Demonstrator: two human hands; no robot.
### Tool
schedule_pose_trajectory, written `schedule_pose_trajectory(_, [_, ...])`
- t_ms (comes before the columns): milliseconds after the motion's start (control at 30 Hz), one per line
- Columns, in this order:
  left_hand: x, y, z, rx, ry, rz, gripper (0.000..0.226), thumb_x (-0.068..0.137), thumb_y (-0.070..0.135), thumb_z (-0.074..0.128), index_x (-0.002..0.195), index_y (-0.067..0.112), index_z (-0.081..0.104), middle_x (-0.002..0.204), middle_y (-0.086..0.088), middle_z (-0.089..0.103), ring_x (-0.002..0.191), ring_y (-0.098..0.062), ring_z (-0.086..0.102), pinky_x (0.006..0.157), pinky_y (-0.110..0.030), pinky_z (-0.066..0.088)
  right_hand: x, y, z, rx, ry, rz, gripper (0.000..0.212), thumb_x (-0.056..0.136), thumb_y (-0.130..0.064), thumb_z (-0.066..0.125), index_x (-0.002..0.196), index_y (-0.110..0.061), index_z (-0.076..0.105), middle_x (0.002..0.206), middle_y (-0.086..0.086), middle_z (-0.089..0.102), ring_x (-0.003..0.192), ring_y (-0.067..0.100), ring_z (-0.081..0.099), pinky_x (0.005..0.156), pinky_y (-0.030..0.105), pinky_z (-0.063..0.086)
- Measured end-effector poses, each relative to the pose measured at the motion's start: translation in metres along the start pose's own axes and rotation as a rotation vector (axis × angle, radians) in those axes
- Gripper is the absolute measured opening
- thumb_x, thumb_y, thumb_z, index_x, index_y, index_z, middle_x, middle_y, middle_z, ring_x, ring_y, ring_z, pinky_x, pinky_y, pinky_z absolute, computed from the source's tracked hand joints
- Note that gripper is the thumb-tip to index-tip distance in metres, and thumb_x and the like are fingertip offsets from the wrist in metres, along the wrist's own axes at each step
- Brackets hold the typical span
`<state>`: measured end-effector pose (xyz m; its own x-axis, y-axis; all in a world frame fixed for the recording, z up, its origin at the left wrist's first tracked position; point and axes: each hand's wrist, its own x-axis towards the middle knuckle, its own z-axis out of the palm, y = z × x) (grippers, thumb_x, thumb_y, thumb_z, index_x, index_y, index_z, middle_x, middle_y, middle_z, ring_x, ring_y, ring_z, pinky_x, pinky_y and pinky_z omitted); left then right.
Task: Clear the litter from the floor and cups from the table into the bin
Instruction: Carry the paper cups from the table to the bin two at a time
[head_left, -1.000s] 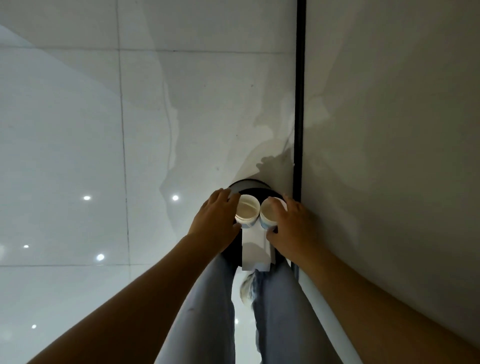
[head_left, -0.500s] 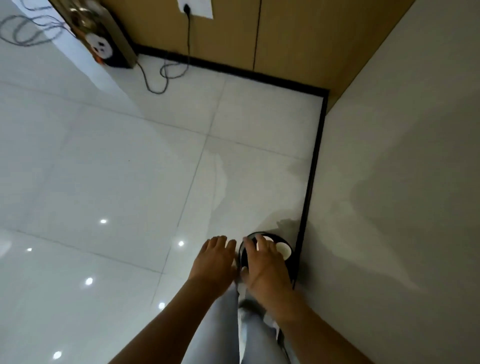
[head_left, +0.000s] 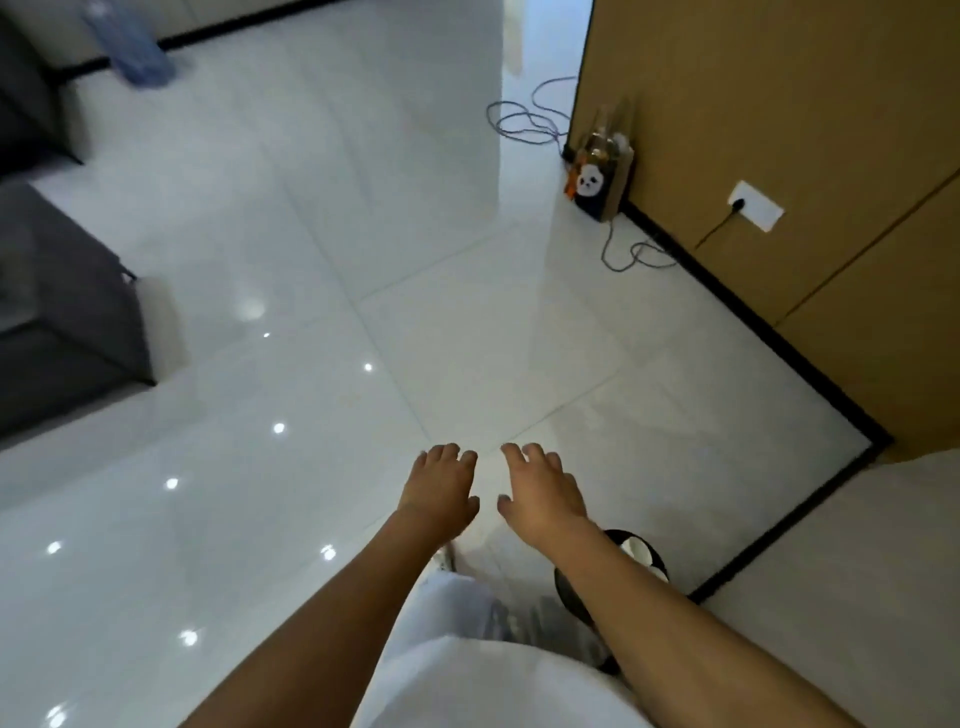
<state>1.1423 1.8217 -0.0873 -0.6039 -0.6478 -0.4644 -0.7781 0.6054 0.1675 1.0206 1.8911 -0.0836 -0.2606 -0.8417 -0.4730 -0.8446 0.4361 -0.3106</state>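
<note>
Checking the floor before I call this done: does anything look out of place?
Loose cables lie coiled on the floor near the doorway, and another trails below the wall socket. No litter shows on the tiles; both hands hold nothing.

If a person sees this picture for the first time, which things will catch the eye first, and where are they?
First come the two bare hands, the left hand and the right hand, stretched out open and empty over the glossy white tile floor. Under the right forearm stands a black bin with something white in it, near the corner. Farther off, a paper bag with a panda picture stands against the wooden wall.
</note>
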Motion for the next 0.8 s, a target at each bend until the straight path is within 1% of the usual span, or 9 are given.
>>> schedule_pose_trajectory(100, [-0.031, -0.052, -0.005, -0.087, 0.05, -0.14, 0.057, 0.092, 0.034, 0.054, 0.142, 0.012, 0.036, 0.144, -0.01, 0.039, 0.134, -0.026, 0.034, 0.113, -0.036, 0.026, 0.006, -0.056, -0.007, -0.076, -0.036, -0.11, 0.059, 0.094, -0.028, 0.053, 0.146, -0.022, 0.026, 0.144, 0.007, 0.036, 0.128, 0.027, 0.038, 0.097, 0.037, 0.041])
schedule_pose_trajectory(233, [-0.073, -0.13, -0.008, -0.204, 0.136, -0.305, 0.058, 0.092, 0.034, 0.054, 0.142, 0.013, 0.035, 0.143, -0.008, 0.04, 0.133, -0.024, 0.036, 0.111, -0.033, 0.028, 0.019, -0.139, 0.003, -0.169, -0.073, -0.246, 0.059, 0.094, -0.028, 0.053, 0.147, -0.021, 0.027, 0.144, 0.007, 0.037, 0.127, 0.027, 0.039, 0.098, 0.038, 0.041])
schedule_pose_trajectory(367, [-0.118, -0.211, 0.001, -0.288, 0.171, -0.448, 0.059, 0.092, 0.036, 0.055, 0.143, 0.015, 0.035, 0.144, -0.006, 0.04, 0.133, -0.023, 0.037, 0.111, -0.032, 0.028, 0.028, -0.231, 0.035, -0.238, -0.132, -0.366, 0.059, 0.094, -0.026, 0.054, 0.146, -0.019, 0.028, 0.141, 0.008, 0.04, 0.125, 0.027, 0.042, 0.097, 0.037, 0.043])
schedule_pose_trajectory(633, [-0.233, -0.409, 0.023, -0.399, 0.174, -0.706, 0.058, 0.092, 0.039, 0.053, 0.143, 0.017, 0.036, 0.143, -0.005, 0.043, 0.13, -0.022, 0.04, 0.109, -0.031, 0.03, 0.047, -0.446, 0.12, -0.341, -0.219, -0.61, 0.057, 0.092, -0.024, 0.053, 0.144, -0.018, 0.03, 0.137, 0.008, 0.043, 0.12, 0.027, 0.044, 0.092, 0.036, 0.044])
schedule_pose_trajectory(800, [-0.283, -0.5, 0.027, -0.481, 0.192, -0.834, 0.058, 0.093, 0.037, 0.053, 0.143, 0.015, 0.035, 0.142, -0.007, 0.042, 0.13, -0.024, 0.039, 0.109, -0.031, 0.03, 0.056, -0.557, 0.153, -0.347, -0.269, -0.724, 0.059, 0.091, -0.025, 0.053, 0.145, -0.019, 0.03, 0.135, 0.007, 0.043, 0.12, 0.026, 0.044, 0.092, 0.037, 0.045])
